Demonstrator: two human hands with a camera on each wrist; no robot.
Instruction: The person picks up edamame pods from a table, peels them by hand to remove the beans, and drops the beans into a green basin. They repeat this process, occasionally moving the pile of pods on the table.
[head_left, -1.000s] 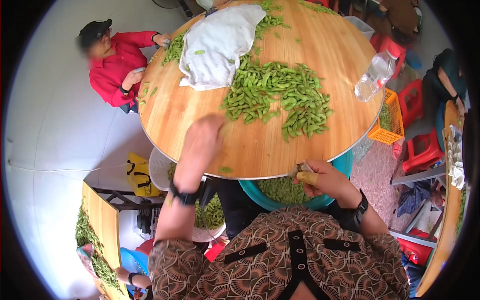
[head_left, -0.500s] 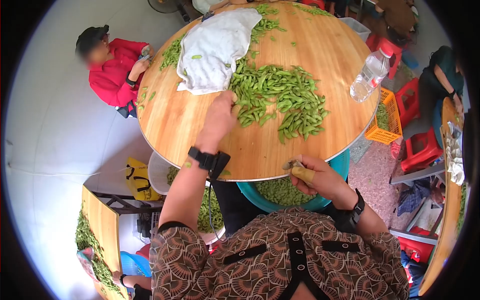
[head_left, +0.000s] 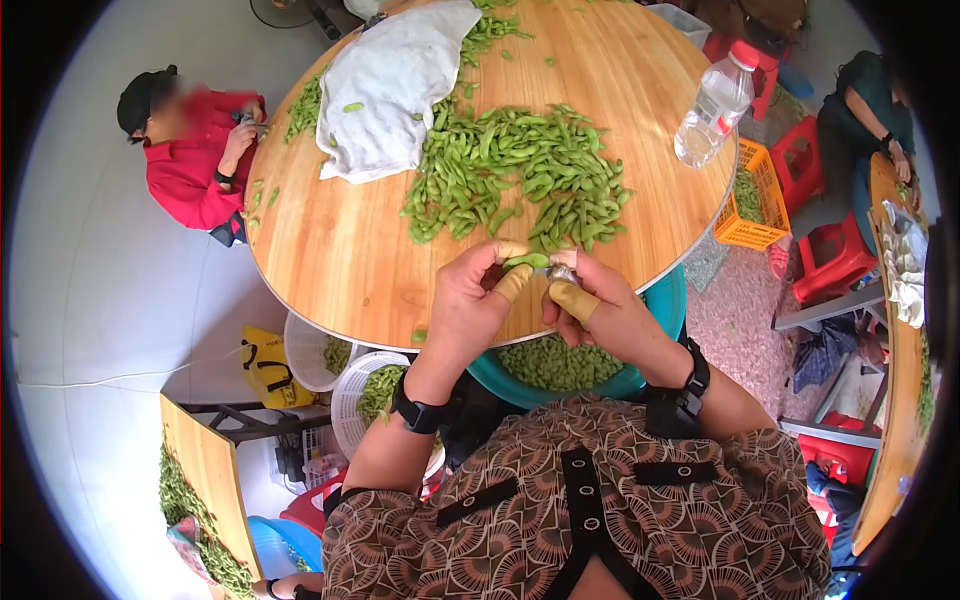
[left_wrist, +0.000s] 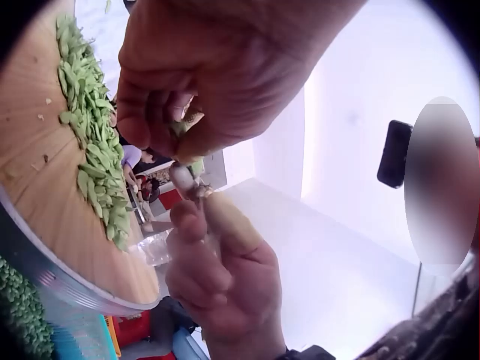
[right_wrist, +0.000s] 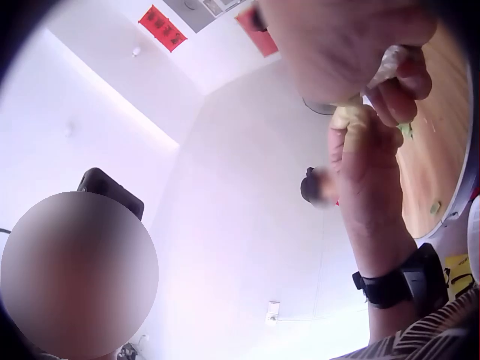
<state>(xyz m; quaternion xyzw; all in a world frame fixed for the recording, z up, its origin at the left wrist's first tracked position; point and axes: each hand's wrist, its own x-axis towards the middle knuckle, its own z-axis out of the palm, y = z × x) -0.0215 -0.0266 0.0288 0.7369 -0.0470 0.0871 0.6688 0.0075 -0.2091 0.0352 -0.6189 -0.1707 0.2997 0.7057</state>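
Above the near edge of the round wooden table (head_left: 330, 230), my left hand (head_left: 472, 305) pinches a green edamame pod (head_left: 527, 260) between thumb and forefinger. Yellow covers wrap those fingertips. My right hand (head_left: 612, 310) faces it at the pod's other end, gripping a small shiny metal piece (head_left: 560, 272) whose exact kind I cannot tell. A yellow cover is on the right thumb too. In the left wrist view both hands meet at the fingertips. Just beyond them lies a heap of edamame pods (head_left: 480, 165). Below, a teal basin (head_left: 645, 375) holds shelled green beans (head_left: 560, 362).
A white cloth (head_left: 385, 100) covers part of the table, and a plastic bottle (head_left: 715, 105) stands at the right. White baskets (head_left: 305, 355) and a yellow bag (head_left: 270, 365) are low at left; an orange crate (head_left: 755, 235) is at right. A person in red (head_left: 190, 175) sits at the left.
My left hand has gone from the table to the heap's edge, then back right with a pod to meet my right hand. The right hand has risen slightly, still holding the metal piece.
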